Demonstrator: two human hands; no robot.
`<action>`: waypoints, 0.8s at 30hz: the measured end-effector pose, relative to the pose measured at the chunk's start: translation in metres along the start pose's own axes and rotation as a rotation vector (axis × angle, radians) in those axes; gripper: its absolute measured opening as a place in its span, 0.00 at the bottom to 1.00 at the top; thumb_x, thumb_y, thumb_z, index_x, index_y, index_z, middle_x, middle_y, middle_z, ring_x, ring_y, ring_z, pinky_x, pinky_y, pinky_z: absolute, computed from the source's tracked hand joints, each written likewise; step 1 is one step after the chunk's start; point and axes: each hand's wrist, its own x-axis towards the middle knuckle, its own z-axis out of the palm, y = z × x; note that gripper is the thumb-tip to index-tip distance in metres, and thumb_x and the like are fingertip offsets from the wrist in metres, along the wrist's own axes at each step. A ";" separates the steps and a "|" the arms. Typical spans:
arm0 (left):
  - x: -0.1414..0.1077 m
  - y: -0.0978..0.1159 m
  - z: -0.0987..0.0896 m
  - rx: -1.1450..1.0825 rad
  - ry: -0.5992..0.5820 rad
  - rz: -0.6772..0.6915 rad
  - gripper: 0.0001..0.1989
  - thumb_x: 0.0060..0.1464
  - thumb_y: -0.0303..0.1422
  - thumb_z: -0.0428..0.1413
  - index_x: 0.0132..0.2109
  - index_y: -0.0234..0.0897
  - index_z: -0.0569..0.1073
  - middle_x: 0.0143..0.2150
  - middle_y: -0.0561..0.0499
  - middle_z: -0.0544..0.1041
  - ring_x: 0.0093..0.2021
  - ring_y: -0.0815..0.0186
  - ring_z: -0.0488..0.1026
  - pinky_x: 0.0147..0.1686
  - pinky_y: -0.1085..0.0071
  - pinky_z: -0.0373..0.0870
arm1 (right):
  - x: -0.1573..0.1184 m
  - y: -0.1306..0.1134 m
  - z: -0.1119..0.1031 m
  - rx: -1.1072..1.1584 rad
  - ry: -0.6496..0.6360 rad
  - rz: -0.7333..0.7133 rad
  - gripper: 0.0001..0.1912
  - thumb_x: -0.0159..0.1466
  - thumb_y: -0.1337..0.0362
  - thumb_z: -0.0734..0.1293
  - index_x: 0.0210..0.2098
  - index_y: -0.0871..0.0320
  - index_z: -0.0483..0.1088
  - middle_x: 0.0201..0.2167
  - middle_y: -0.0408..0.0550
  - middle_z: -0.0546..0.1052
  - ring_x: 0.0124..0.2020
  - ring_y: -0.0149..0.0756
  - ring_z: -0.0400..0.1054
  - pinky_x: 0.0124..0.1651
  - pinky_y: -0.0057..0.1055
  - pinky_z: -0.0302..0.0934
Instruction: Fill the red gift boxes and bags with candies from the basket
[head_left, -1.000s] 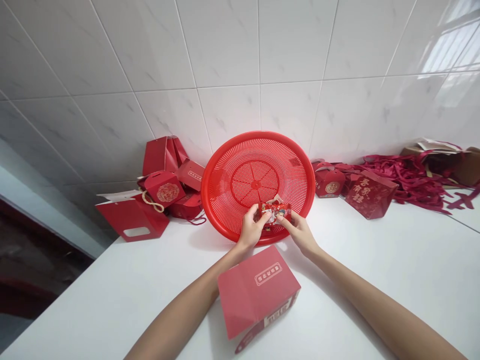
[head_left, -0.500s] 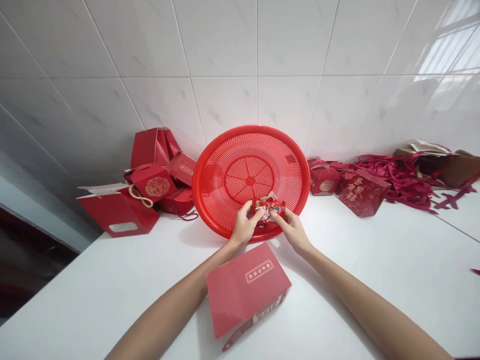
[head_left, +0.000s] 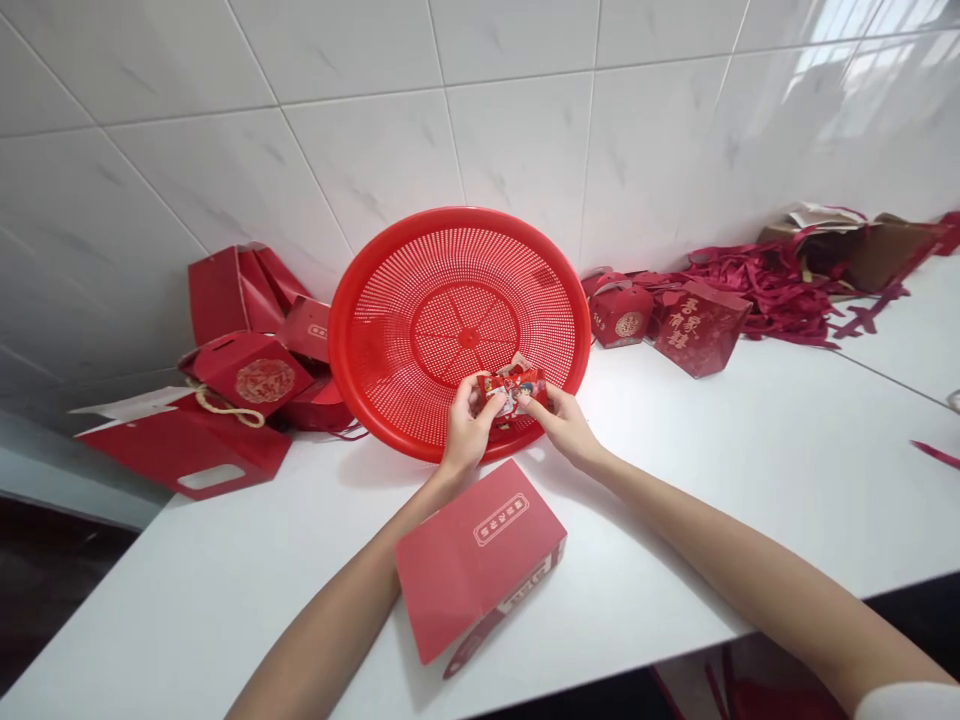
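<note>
Both hands grip one small red printed packet [head_left: 514, 396] over the lower rim of a red plastic basket [head_left: 459, 212]. My left hand [head_left: 470, 424] pinches its left end, and my right hand [head_left: 564, 424] closes on its right end. Behind the packet, a small beige item [head_left: 519, 364] shows inside the basket, partly hidden. The basket leans with its open side towards me. A red box [head_left: 480, 560] with a framed label on top lies between my forearms.
Red gift boxes [head_left: 262, 380] are piled left of the basket. To its right are more red boxes [head_left: 699, 328], a heap of dark red ribbons [head_left: 757, 280] and a brown bag [head_left: 877, 255], by the tiled wall. The white table [head_left: 225, 570] has its front edge at lower right.
The camera view has turned slightly, so basket and boxes appear further left and more of the table's front edge shows. Both hands keep hold of the packet.
</note>
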 end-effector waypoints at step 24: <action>0.022 0.015 -0.022 0.419 0.126 0.155 0.11 0.49 0.28 0.56 0.42 0.40 0.74 0.44 0.48 0.78 0.49 0.58 0.74 0.56 0.58 0.67 | -0.017 -0.004 -0.001 -0.251 -0.110 -0.023 0.08 0.60 0.59 0.67 0.28 0.56 0.70 0.28 0.43 0.73 0.30 0.36 0.65 0.36 0.32 0.60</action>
